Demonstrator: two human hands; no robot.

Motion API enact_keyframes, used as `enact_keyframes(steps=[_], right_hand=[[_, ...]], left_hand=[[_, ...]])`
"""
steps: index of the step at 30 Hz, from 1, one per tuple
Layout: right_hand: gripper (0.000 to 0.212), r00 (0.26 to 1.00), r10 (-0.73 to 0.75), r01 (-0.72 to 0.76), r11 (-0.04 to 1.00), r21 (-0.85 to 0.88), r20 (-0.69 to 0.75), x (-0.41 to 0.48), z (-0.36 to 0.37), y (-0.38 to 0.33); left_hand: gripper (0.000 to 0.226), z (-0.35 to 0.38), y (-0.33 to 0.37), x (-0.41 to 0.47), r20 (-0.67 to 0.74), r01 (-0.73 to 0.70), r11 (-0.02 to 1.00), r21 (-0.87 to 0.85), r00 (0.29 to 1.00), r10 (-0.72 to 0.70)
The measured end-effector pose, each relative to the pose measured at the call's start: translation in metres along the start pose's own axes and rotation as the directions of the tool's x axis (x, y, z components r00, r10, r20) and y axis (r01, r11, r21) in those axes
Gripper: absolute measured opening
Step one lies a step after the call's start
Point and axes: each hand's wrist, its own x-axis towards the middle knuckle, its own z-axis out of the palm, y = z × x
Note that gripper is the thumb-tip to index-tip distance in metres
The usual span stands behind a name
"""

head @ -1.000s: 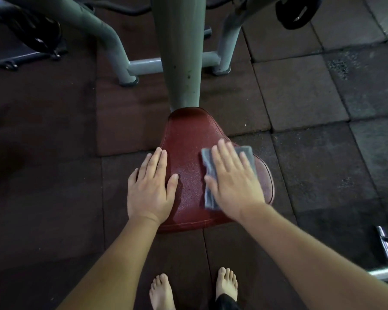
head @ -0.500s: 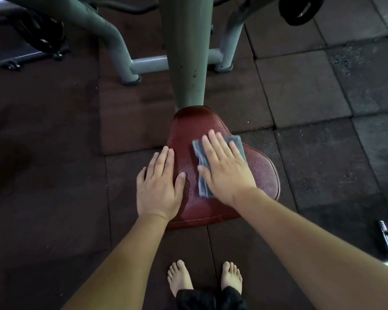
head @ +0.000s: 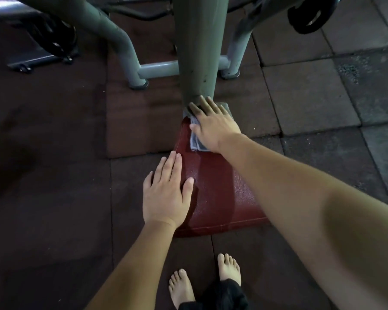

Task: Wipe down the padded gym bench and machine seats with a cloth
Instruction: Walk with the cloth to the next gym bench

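- Cloth [head: 197, 142] is lying at far narrow end of seat [head: 217, 193].
- Right hand [head: 213, 124] is pressing cloth flat, fingers [head: 207, 106] straight.
- Left hand [head: 166, 193] is resting on left edge of seat, fingers straight, holding nothing.

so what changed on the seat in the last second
The right hand slid the grey cloth away from the person, from the wide part of the red seat up to its narrow end at the green post. Nothing was gripped or let go. The left hand stayed flat on the seat's left edge.
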Motion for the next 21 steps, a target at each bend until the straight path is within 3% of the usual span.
enact_keyframes(steps=[3, 6, 11, 14, 16, 19, 21], right_hand=[[0.062, 0.998, -0.065, 0.065, 0.998, -0.017, -0.026, -0.014, 0.006, -0.012], [0.063, 0.992, -0.122, 0.122, 0.992, -0.026, -0.029, -0.089, 0.018, -0.009], [0.067, 0.971, -0.2, 0.21, 0.975, -0.07, 0.133, -0.196, 0.031, 0.005], [0.065, 0.982, -0.179, 0.182, 0.982, -0.044, 0.061, -0.144, 0.023, 0.008], [0.063, 0.998, -0.07, 0.07, 0.998, -0.001, 0.005, -0.083, 0.013, 0.004], [0.065, 0.998, 0.058, -0.058, 0.998, 0.005, 0.0, -0.02, 0.005, -0.011], [0.067, 0.999, 0.052, -0.052, 0.999, -0.015, 0.0, -0.017, 0.008, -0.029]], left_hand=[[0.069, -0.001, 0.0, -0.001, -0.002, 0.003, 1.0, -0.015, 1.0, -0.003], [0.069, -0.004, -0.002, -0.001, 0.008, 0.008, 0.999, -0.051, 1.0, -0.007], [0.068, -0.017, -0.016, -0.009, 0.102, -0.034, 0.996, -0.08, 0.994, 0.042], [0.07, -0.022, -0.035, -0.029, 0.125, -0.043, 0.995, -0.093, 0.991, 0.055], [0.071, -0.019, -0.047, -0.045, 0.116, -0.071, 0.995, -0.072, 0.99, 0.079], [0.073, -0.014, -0.058, -0.061, 0.103, -0.079, 0.996, -0.038, 0.991, 0.083], [0.073, -0.011, -0.061, -0.067, 0.101, -0.061, 0.997, -0.039, 0.993, 0.065]])
